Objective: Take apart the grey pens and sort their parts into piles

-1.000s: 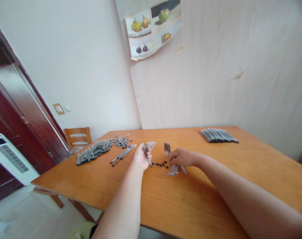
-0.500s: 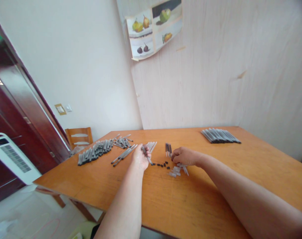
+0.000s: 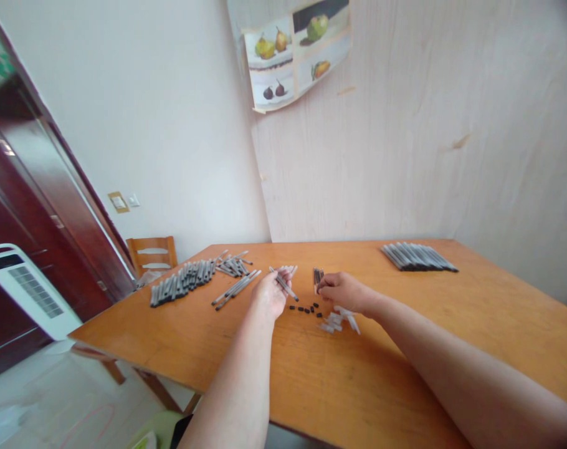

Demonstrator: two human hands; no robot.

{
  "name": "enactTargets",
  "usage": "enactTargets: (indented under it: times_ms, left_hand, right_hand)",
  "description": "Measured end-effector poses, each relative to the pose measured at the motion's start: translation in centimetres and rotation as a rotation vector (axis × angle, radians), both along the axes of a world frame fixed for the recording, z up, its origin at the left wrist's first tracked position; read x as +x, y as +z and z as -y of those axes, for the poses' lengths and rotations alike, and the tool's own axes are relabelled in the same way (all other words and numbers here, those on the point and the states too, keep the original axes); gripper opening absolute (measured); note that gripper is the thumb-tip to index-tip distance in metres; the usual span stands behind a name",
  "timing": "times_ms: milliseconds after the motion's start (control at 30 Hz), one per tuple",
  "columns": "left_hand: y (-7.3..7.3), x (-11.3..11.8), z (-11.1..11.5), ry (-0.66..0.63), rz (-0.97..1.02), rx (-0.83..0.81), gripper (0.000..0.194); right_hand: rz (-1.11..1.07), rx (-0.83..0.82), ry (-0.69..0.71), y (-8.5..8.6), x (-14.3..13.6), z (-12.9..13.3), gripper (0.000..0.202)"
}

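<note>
My left hand (image 3: 270, 294) is palm-up over the middle of the table, fingers curled around a slim grey pen (image 3: 289, 289) with a dark end. Beyond its fingers lie several pale tubes (image 3: 291, 269). My right hand (image 3: 343, 291) is closed, its fingertips at a small row of dark pen refills (image 3: 316, 277); whether it pinches one is hidden. Between the hands are several small black plugs (image 3: 306, 310). Translucent pen caps (image 3: 334, 320) lie scattered just below my right hand.
A long row of grey pens (image 3: 183, 282), a loose heap (image 3: 233, 266) and a few separate pens (image 3: 237, 290) lie to the left. Another neat row of pens (image 3: 419, 257) is at the back right. A wooden chair (image 3: 151, 252) stands beyond the table (image 3: 395, 386).
My right hand has shifted away from the clear caps toward the refills, covering part of them. The pen in my left hand has lifted off the black plugs. The view has shifted slightly.
</note>
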State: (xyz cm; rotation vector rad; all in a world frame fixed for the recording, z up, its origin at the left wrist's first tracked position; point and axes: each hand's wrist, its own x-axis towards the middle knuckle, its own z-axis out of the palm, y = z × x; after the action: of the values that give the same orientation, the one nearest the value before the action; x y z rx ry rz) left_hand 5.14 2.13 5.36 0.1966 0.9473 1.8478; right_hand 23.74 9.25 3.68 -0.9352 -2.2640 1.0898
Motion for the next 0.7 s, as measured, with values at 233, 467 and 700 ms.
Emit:
enactTargets:
  times_ms: [233,467,700]
  left_hand:
    - [-0.6,0.4,0.2,-0.04,-0.094,0.174,0.011]
    - [-0.7,1.1,0.4,-0.108,-0.168,0.251,0.008]
    - [-0.6,1.8,1.1,-0.279,-0.314,0.232,0.012]
  right_hand:
    - [0.052,0.014,0.099,0.7,-1.0,2.3,0.029]
    - [-0.022,-0.097,0.051,0.1,-1.7,2.3,0.023]
    - [-0.129,-0.099,0.018,0.4,-1.4,1.9,0.024]
